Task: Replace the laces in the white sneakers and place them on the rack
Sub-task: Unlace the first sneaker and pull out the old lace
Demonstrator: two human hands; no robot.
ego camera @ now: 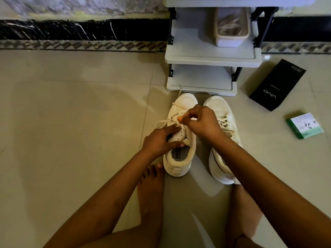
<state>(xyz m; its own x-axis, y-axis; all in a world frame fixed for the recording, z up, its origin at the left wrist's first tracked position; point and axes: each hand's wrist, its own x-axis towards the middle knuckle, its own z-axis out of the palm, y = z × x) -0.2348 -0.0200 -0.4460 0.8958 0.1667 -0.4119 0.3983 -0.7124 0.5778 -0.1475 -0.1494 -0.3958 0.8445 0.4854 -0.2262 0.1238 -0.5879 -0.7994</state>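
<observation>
The rack [213,58] is standing at the far edge of the tiled floor [80,122], against the wall, and both of its visible shelves are holding no sneakers. A lidded container [232,27] is sitting on the upper shelf.

The two white sneakers are resting side by side on the floor, toes just short of the rack base. The right sneaker [221,133] is showing crossed laces over its tongue. The left sneaker [180,136] is being laced: its upper eyelets are standing open, so lacing appears partly complete and racking has not begun.

The left hand [161,138] is gripping the left sneaker's eyelet flap and collar. The right hand [202,122] is pinching the lace [162,122] above the tongue.

A black box [276,85] and a green box [304,125] are lying on the floor to the right of the rack.
</observation>
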